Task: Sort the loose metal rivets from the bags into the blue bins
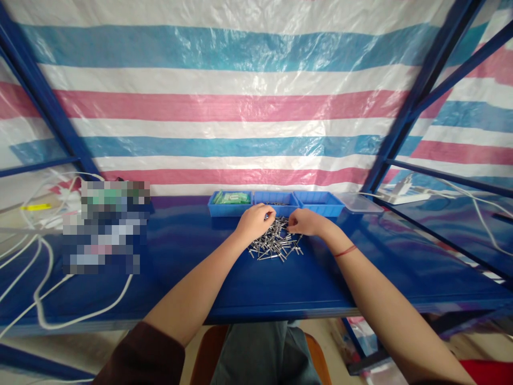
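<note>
Blind rivets (274, 245) lie in a loose heap on the blue tabletop (180, 251), centred before the worker, presumably so both hands reach them equally. The left hand (256, 220) is curled over the heap's far left edge; the right hand (305, 222) has its fingers bent in at the far right edge. Whether either pinches a rivet cannot be told (the fingertips are obscured). Just beyond stand three blue bins: left bin (224, 210) with green packets (231, 198), middle bin (274, 195) with small metal pieces, right bin (323, 210), apparently sited for short reach.
</note>
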{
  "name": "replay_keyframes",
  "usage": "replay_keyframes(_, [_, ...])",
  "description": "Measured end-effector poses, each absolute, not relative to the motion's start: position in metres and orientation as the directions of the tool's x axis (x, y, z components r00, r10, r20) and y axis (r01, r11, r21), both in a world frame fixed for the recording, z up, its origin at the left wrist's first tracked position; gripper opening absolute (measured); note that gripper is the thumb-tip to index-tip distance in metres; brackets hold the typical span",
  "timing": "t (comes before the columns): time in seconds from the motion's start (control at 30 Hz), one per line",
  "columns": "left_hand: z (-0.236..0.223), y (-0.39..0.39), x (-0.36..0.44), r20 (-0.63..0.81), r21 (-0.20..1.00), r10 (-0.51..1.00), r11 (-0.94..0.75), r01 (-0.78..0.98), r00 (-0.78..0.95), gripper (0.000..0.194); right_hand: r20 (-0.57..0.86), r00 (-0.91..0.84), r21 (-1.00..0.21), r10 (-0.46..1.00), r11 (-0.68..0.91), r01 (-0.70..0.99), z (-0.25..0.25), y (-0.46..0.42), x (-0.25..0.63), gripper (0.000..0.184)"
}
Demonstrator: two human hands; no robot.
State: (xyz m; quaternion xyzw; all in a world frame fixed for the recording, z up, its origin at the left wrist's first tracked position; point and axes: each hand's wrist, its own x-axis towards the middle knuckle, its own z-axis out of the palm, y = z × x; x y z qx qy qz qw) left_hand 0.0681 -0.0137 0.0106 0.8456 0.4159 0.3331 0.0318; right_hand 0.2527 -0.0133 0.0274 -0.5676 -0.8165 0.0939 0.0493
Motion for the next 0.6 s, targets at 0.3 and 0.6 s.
replay_keyframes(0.3, [0.010,-0.014,0.069,0.532,0.323,0.711,-0.672,0.666,0.459,0.021,0.050,-0.360,-0.177,0.932,0.363,0.915,0.029,-0.014,0.255,0.011])
replay_keyframes(0.6, [0.010,-0.016,0.069,0.510,0.315,0.718,-0.668,0.675,0.473,0.021,-0.057,-0.290,-0.102,0.955,0.284,0.954,0.031,-0.020,0.245,0.017])
